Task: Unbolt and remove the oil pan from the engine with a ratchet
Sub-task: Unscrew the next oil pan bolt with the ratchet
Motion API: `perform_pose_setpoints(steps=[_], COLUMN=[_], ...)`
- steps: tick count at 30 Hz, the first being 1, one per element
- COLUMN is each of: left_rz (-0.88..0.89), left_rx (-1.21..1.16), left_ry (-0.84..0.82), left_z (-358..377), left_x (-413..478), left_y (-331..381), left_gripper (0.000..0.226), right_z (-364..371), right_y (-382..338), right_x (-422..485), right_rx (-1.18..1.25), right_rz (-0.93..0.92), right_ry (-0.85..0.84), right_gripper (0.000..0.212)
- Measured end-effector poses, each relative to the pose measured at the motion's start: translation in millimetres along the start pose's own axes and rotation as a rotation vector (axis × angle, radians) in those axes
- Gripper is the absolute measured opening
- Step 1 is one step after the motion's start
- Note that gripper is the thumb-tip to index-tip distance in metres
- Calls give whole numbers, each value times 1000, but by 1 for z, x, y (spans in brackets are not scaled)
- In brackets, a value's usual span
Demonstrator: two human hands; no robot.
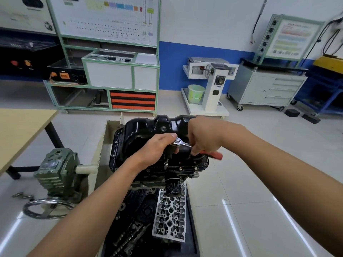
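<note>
The black oil pan [141, 130] sits on top of the upturned engine [167, 175], which is mounted on a stand. A chrome ratchet [181, 142] with a red handle [216, 155] stands over a bolt [166, 164] on the pan's near flange, its extension and socket pointing down. My left hand [159, 149] grips the ratchet's head and extension from the left. My right hand [203, 135] holds the red handle from above, fingers curled round it. Several more bolts line the near flange.
A cylinder head [169, 212] and other engine parts lie in the black tray [193, 229] below the engine. The stand's green gearbox [55, 169] and chrome handwheel [46, 208] are at the left. A wooden table [20, 130] stands far left. Cabinets line the back wall.
</note>
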State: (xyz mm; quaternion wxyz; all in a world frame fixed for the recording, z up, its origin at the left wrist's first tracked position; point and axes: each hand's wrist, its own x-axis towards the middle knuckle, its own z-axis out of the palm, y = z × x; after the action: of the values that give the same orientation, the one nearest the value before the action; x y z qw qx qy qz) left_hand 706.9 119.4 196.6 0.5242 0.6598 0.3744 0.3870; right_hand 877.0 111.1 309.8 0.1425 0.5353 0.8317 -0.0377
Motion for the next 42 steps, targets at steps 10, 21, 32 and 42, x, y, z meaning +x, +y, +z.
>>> perform_pose_setpoints(steps=[10, 21, 32, 42], left_rz=[-23, -21, -47, -30], left_rx=[90, 2, -92, 36], left_ry=[-122, 73, 57, 20], left_z=[10, 15, 16, 2], left_x=[7, 15, 10, -1], left_y=[4, -4, 1, 5], left_gripper=[57, 56, 58, 42], right_z=[6, 30, 44, 29], right_y=[6, 32, -36, 9], right_x=[33, -3, -36, -21], right_rx=[-112, 57, 325, 22], right_rz=[-118, -9, -84, 90], right_ry=[435, 370, 250, 304], right_gripper=[19, 16, 49, 6])
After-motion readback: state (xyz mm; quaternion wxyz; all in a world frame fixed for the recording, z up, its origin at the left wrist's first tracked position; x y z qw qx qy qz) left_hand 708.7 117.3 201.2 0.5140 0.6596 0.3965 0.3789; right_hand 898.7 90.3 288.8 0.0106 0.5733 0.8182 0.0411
